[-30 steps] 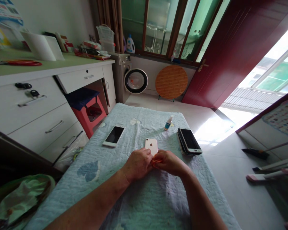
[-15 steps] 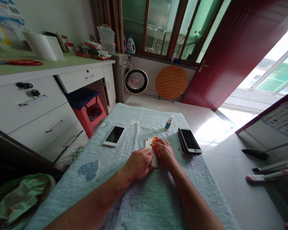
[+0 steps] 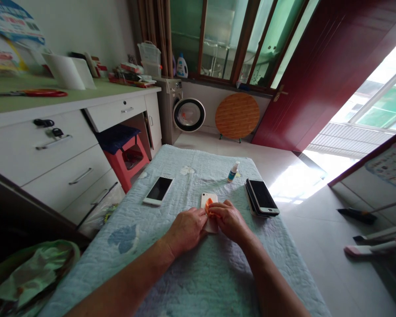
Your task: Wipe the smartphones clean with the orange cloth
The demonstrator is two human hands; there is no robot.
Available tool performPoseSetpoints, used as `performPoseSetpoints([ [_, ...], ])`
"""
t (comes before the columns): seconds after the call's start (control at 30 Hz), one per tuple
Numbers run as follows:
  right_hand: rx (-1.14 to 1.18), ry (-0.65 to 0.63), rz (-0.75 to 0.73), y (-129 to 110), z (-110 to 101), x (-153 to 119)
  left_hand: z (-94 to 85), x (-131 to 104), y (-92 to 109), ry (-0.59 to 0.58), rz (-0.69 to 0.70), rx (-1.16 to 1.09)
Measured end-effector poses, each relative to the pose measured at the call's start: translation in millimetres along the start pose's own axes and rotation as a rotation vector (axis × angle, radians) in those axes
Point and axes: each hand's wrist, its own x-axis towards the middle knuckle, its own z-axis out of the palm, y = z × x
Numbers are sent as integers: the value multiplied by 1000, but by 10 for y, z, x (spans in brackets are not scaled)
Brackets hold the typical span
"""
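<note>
A light-coloured smartphone (image 3: pixel 212 226) lies back up on the cloth-covered table, its camera at the top left corner. My left hand (image 3: pixel 188 226) is closed on the phone's left edge and steadies it. An orange cloth (image 3: pixel 209 207) is pinched in the fingers of my right hand (image 3: pixel 229 219) and pressed on the middle of the phone's back. To the left rests a white smartphone (image 3: pixel 159 190) with its dark screen up. A stack of smartphones (image 3: pixel 262 197) lies on the right, and a small spray bottle (image 3: pixel 232 171) stands upright behind.
A pale blue quilted cloth (image 3: pixel 152 268) covers the table. A red stool (image 3: pixel 127 160) stands left beside white drawers (image 3: pixel 66 145). Further back are a washing machine (image 3: pixel 171 101) with its door open and a round wooden tabletop (image 3: pixel 237 115). A green-lined bin (image 3: pixel 36 277) sits lower left.
My right hand has slid the orange cloth down the phone's back, from near the top toward the middle. My left hand stays at the left edge. The view has shifted slightly.
</note>
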Motion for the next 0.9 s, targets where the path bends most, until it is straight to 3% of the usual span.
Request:
performPoseSetpoints([
  [0.17, -112, 86, 114, 119, 71, 124, 23, -24, 14, -30, -26, 11],
  [0.37, -229, 115, 260, 163, 120, 200, 103, -52, -19, 31, -22, -26],
  [0.9, -182, 80, 370, -120, -21, -32, 110, 6, -162, 61, 74, -114],
])
